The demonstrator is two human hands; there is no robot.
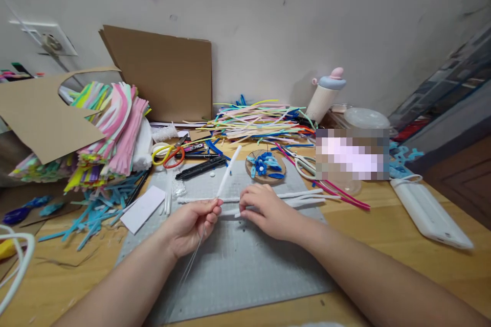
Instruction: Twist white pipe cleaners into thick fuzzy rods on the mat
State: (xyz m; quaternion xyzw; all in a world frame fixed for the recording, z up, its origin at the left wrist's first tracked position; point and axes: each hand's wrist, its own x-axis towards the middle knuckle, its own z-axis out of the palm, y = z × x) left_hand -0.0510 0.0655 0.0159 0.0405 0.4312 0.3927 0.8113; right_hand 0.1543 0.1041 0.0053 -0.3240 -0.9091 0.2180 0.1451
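Observation:
Pinched in my left hand (201, 222) is a short white fuzzy stick (229, 171), perhaps a bundled pipe cleaner, slanting up to the right. Thin wires (192, 260) trail down from below those fingers. My right hand (264, 209) has its fingers curled and closed on white pipe cleaners (303, 198) that lie across the grey cutting mat (245, 276); how many it grips is hidden. Just behind it, a round wooden slice (276, 180) carries blue pipe-cleaner flowers (262, 167).
Scissors (169, 156) and black pliers or tweezers (201, 166) lie behind the left hand. Loose coloured pipe cleaners (253, 122) spread along the wall. Big bundles (118, 133) stand left with cardboard (161, 71). At right are more scissors (303, 163), a bottle (326, 94) and a white power bank-like device (431, 214).

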